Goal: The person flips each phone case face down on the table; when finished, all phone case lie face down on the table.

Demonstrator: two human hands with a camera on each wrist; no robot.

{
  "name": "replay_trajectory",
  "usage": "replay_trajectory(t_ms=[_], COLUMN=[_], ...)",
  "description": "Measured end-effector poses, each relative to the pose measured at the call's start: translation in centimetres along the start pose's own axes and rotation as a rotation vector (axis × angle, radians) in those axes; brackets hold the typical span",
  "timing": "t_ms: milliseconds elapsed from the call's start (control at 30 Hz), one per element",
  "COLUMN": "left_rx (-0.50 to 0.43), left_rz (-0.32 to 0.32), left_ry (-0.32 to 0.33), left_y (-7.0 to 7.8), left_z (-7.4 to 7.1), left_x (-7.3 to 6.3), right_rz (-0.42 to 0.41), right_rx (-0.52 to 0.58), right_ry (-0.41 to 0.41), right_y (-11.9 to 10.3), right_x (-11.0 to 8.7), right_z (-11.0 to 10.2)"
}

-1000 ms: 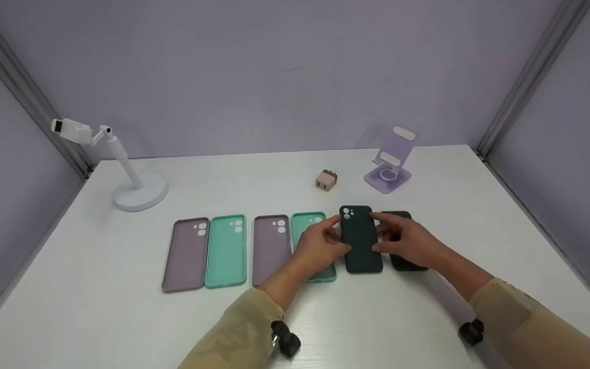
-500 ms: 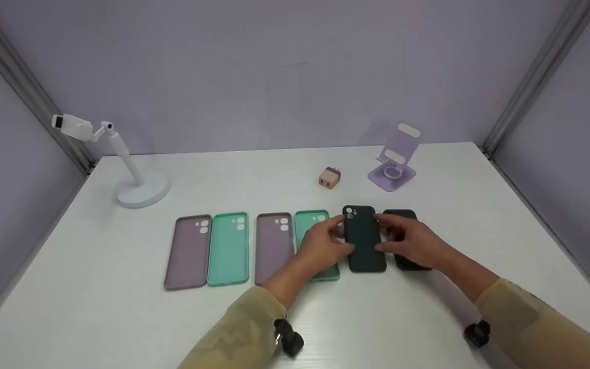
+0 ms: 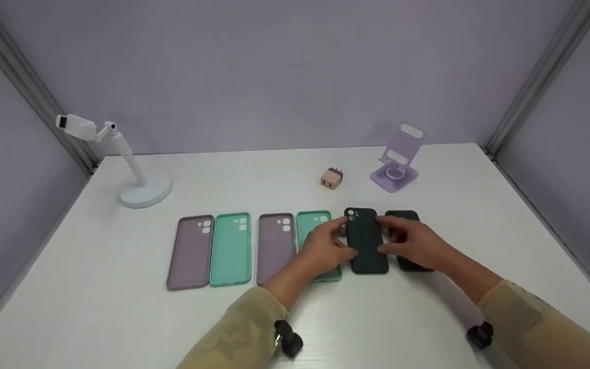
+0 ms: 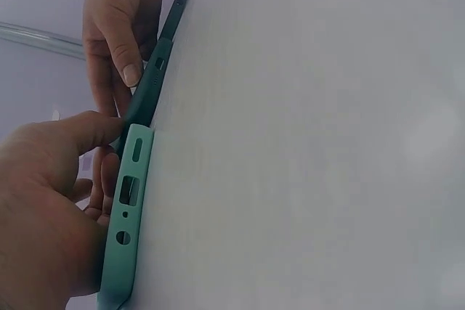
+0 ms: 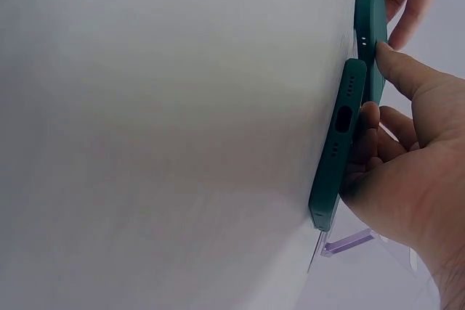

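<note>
A dark green phone case (image 3: 367, 241) lies back up on the white table, its camera cutouts at the far end. My left hand (image 3: 323, 247) holds its left edge with thumb and fingers. On the opposite edge, my right hand (image 3: 418, 245) grips it the same way. A second dark green phone case (image 3: 402, 215) lies just to the right, partly hidden under my right hand; the right wrist view shows its end (image 5: 338, 143) with a port slot. Beneath my left hand is a teal phone case (image 3: 313, 219), partly covered by it.
Further left lie a mauve phone case (image 3: 276, 243), another teal case (image 3: 231, 248) and another mauve case (image 3: 191, 253), in a row. Behind stand a pink charger plug (image 3: 331, 179), a purple phone stand (image 3: 400, 154) and a white stand (image 3: 145, 190) with a long arm.
The head view has shifted slightly. Both hands stay on the edges of the dark green phone case, and the row looks the same.
</note>
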State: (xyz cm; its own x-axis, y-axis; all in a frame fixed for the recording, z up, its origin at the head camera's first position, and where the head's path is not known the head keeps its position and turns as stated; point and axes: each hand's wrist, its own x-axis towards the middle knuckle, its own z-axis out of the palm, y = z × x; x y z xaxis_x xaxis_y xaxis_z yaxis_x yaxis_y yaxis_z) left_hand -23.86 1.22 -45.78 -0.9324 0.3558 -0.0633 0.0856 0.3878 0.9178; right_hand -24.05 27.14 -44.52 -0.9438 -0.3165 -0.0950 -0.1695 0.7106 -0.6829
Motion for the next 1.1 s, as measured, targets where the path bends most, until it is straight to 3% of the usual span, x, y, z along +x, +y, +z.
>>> replay_trajectory(t_ms=[500,667,767,900,1100], left_rx=[0.017,-0.029,-0.093,-0.150,-0.087], left_rz=[-0.020,-0.038,-0.028,0.035,0.116], left_ry=[0.013,0.039,0.051,0.073,0.090], left_y=[0.0,0.4,1.1,2.1,2.9], left_z=[0.3,0.0,-0.5,-1.7,-4.7], left_x=[0.0,-0.1,-0.5,-1.3,-2.9], right_rz=[0.027,0.036,0.019,-0.016,-0.048], right_rx=[-0.029,-0.033,-0.010,0.034,0.072], right_ry=[0.020,0.024,0.032,0.056,0.108], right_y=[-0.3,-0.6,-0.8,-1.3,-2.9], right_x=[-0.1,0.0,-0.1,-0.4,-1.0], right_z=[0.3,0.0,-0.3,-0.8,-0.6])
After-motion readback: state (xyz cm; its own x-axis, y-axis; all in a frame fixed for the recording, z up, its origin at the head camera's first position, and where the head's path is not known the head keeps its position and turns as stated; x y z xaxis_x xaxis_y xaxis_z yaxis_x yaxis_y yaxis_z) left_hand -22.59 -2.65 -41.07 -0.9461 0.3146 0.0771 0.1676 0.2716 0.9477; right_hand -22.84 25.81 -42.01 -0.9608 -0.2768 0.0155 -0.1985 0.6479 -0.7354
